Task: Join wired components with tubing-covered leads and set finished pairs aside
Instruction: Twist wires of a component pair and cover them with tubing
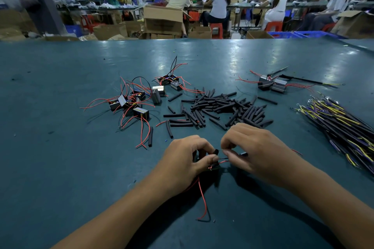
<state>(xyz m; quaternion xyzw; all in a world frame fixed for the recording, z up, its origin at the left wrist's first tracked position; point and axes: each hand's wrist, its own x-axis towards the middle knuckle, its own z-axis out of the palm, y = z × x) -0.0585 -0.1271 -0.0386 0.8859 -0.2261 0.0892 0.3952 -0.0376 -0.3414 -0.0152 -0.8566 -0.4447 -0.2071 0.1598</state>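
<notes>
Hands pinching thin red wire: left hand [183,159] grip, right hand [256,147] grip, matte black tubing [218,107] heaped behind.

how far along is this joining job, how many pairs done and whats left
Done: one joined pair of components set aside far right, a tubing-covered lead trailing from it. In hand: left hand grips a small component, right hand pinches its wires. Left: roughly eight loose components, the tubing pile and the lead bundle. Early stage, most remains.

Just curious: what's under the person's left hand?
Under the left hand a small black component shows, red wire trailing out below. The palm covers the rest.
</notes>
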